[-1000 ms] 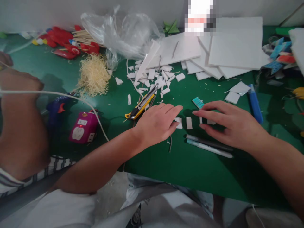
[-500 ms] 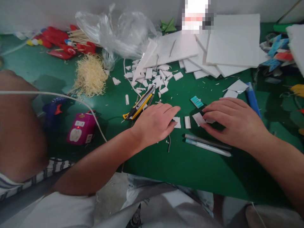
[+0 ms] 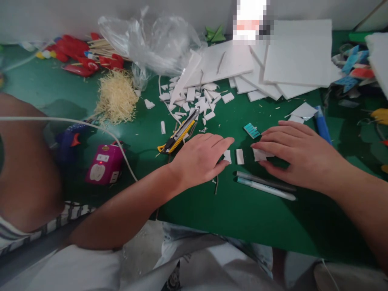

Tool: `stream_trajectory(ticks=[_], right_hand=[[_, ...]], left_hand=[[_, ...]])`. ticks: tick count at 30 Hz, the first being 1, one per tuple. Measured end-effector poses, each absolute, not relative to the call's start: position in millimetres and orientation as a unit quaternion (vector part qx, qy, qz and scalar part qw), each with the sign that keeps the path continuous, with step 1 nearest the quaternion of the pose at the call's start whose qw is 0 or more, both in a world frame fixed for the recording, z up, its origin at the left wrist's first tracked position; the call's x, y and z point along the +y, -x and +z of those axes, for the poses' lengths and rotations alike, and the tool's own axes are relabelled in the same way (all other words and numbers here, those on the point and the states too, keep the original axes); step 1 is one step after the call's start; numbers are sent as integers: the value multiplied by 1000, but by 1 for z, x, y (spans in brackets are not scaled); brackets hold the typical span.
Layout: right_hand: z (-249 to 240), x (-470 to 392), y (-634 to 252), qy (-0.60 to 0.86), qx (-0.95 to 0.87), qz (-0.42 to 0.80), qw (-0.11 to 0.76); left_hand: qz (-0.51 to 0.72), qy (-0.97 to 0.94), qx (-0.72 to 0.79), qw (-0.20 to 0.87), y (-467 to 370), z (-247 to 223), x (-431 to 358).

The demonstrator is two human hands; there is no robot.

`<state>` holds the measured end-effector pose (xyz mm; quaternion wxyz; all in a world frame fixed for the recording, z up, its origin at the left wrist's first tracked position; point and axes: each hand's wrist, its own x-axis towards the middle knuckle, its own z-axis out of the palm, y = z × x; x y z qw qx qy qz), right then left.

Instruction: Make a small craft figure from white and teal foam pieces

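Observation:
On the green table, my left hand (image 3: pixel 201 157) has its thumb and fingers around a small white foam piece (image 3: pixel 227 157), whose right part shows. My right hand (image 3: pixel 294 151) rests with thumb and fingertips on another white foam piece (image 3: pixel 260 154); more white shows beneath its fingers. Between the hands lies a separate foam piece (image 3: pixel 239 156), untouched. Just beyond it is a blue striped piece (image 3: pixel 251 130). A dark pen (image 3: pixel 263 180) and a white marker (image 3: pixel 266 188) lie nearer me. The yellow cutter (image 3: pixel 180 133) sits left of my left hand.
White scraps (image 3: pixel 194 95) and foam sheets (image 3: pixel 298 52) lie at the back, beside a clear plastic bag (image 3: pixel 163 42). A straw bundle (image 3: pixel 117 97), purple box (image 3: pixel 105 163) and white cable (image 3: pixel 75 121) are at left. Another person's arm (image 3: pixel 28 161) reaches in there.
The foam piece at my right fingertips has turned straighter and shifted slightly right. My left hand has edged right, covering more of its piece.

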<state>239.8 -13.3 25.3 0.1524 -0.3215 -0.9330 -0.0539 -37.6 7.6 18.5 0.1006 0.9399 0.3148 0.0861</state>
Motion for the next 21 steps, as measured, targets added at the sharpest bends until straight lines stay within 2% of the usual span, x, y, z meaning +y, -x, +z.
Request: stream_trajectory(ticks=[8,13,17,21], right_hand=[[31,18,-241,366,-925,-27,94],[27,44,-235,365,-929,56,13],[25,50,-231,356,-932,57,-29],[26,48,-229,349,-936,31,-12]], left_hand=[[100,-940,315,90,38,16,9],[105,-939,316,81,39,17,9],[101,-940,316,78,38,18,8],[106,-941,313,75,37,16,7]])
